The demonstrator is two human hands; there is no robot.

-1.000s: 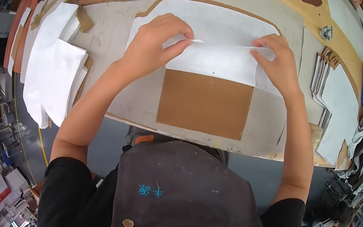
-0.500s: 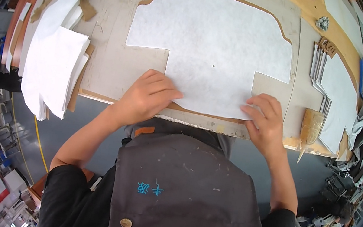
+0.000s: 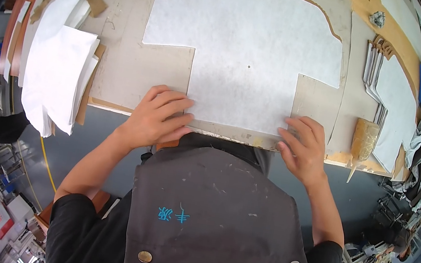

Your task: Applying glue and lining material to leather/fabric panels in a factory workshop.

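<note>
In the head view, a white sheet (image 3: 245, 44) is being supported flat on the table (image 3: 121, 74) (a brown border is being shown along its far edge), its near edge being set close to the table's front. Its near left corner is being touched by the left hand (image 3: 158, 115), with fingers being held slightly apart, while by its near right corner the right hand (image 3: 303, 148) is being held with thumb and fingers parted.

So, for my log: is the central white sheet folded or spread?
Spread: the white sheet lies flat, its stepped outline showing.
</note>
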